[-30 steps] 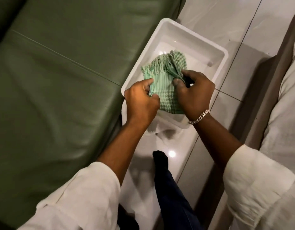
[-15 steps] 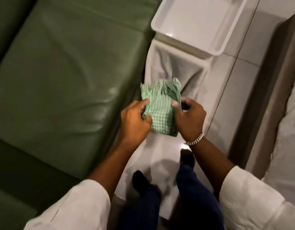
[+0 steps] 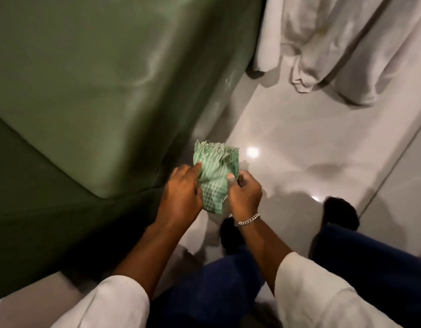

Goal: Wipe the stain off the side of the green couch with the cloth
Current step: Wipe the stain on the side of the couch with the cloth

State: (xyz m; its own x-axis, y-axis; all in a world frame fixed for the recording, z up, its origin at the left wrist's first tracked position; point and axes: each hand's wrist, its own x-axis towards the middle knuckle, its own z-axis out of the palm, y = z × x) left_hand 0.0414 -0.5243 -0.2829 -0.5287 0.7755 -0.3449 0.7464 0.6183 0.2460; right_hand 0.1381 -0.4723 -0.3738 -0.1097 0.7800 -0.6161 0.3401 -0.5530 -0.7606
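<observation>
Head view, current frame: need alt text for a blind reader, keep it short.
Two bare hands, the left hand and the right hand, hold a folded green checked cloth with a fringed edge just above a glossy tiled floor, beside the corner of a green couch. The cloth is not touching the couch. Pale fabric hangs at upper right.

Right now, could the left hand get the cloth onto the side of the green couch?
Probably yes. The left hand already holds the cloth together with the right hand, just beside the couch corner, and nothing stands between them. No stain is visible from here.
</observation>
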